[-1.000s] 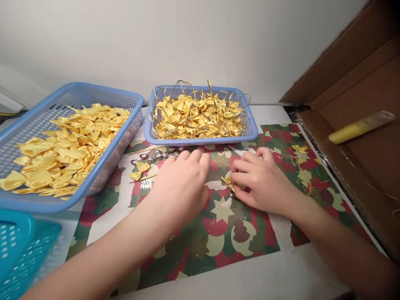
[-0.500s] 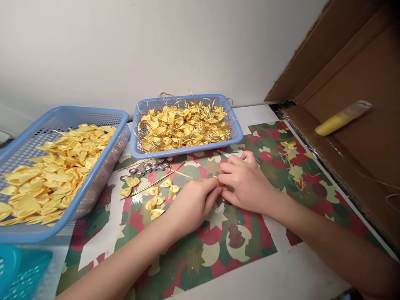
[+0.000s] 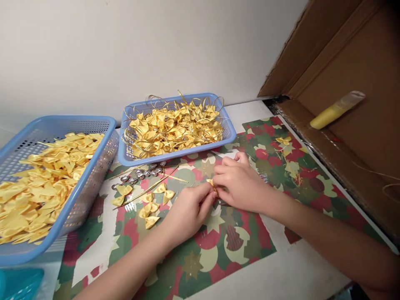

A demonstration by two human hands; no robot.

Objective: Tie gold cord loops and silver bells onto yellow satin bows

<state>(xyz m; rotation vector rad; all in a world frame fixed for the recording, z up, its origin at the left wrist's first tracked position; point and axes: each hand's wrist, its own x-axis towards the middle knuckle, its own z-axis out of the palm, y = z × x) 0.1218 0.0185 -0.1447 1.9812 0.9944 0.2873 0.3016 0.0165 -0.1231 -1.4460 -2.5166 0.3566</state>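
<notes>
My left hand (image 3: 192, 209) and my right hand (image 3: 239, 182) meet over the patterned sheet (image 3: 190, 266). Between their fingertips a small yellow bow (image 3: 211, 183) shows in part, pinched from both sides; the fingers hide the rest. Left of my left hand lie several loose yellow bows (image 3: 149, 209), with gold cords (image 3: 146, 191) across the sheet. Several silver bells (image 3: 140, 174) sit in a cluster behind the bows, near the smaller basket.
A large blue basket (image 3: 78, 187) of yellow bows stands left, a smaller blue basket (image 3: 178, 156) of bows with gold cords behind. A cardboard box (image 3: 350, 58) and yellow tube (image 3: 328, 116) are right. One bow (image 3: 283, 141) lies near thread scraps (image 3: 293, 168). A teal container (image 3: 21, 283) is lower left.
The view has shifted a little, so the baskets appear further left. A bit of yellow bow now shows between my fingertips, where it was mostly hidden. Both hands stay together.
</notes>
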